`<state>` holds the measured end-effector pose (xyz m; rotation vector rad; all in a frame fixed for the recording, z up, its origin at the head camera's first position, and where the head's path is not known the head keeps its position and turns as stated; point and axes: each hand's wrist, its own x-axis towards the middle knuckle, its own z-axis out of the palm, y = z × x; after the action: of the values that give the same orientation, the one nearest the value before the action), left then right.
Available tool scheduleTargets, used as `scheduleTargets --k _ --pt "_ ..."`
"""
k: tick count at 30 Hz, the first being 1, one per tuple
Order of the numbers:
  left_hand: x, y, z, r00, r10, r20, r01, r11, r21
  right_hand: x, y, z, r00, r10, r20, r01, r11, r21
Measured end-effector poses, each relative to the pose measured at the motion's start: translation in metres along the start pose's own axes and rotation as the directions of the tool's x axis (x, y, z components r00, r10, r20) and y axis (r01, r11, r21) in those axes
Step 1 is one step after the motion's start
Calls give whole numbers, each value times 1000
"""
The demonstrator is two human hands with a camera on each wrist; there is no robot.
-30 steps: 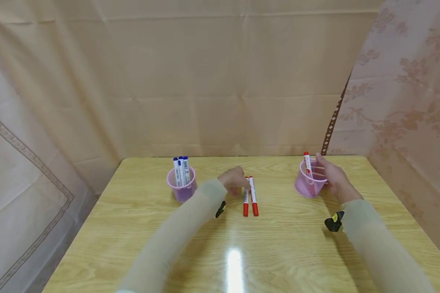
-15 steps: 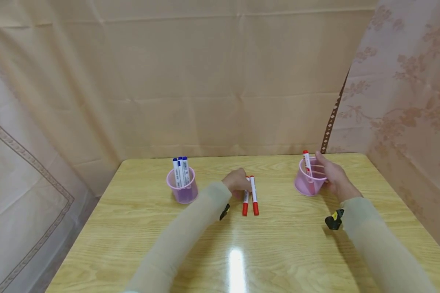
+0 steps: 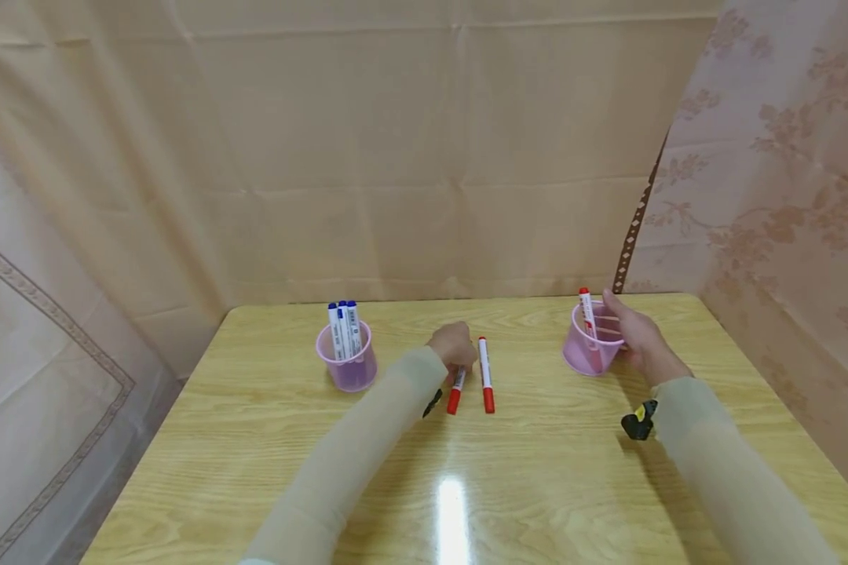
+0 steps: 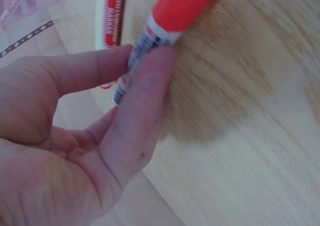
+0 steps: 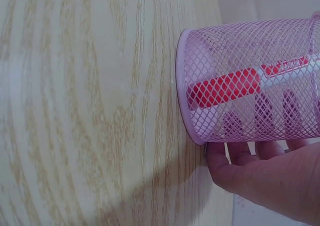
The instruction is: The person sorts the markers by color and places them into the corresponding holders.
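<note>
My left hand (image 3: 453, 345) pinches a white marker with a red cap (image 4: 184, 8) between thumb and fingers; its capped end points toward me, low over the table. A second red-capped marker (image 3: 485, 373) lies on the table just to the right. At the right, my right hand (image 3: 645, 345) holds a pink mesh pen holder (image 3: 583, 355), its fingers round the far right side. Through the mesh those fingers (image 5: 263, 118) show. One red marker (image 5: 227, 87) leans inside that holder, cap down.
Left of my left hand stands another pink mesh pen holder (image 3: 353, 375) with several blue markers (image 3: 344, 329) upright in it. The wooden table (image 3: 537, 479) ends at the back against a beige cloth (image 3: 396, 157).
My left hand has taken hold of the left red marker, which has tilted and moved left, away from the other one. My right hand stays at the pen holder.
</note>
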<state>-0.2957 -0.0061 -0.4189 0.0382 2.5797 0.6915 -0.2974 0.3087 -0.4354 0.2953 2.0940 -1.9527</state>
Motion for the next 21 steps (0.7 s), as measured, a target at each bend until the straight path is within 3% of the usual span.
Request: scheduleTargets --k 5,11,21 --pt "-3 0 0 999 -35 -14 36 999 13 -1 -2 4 1000 -3 1 3 1000 -7" --pt "-6 -1 2 999 -29 -35 31 998 57 0 0 5 1000 1 6 -1 1000 -12" --pt "-7 1 4 998 -52 -45 54 997 51 1 0 3 1000 6 9 -6 1000 -8"
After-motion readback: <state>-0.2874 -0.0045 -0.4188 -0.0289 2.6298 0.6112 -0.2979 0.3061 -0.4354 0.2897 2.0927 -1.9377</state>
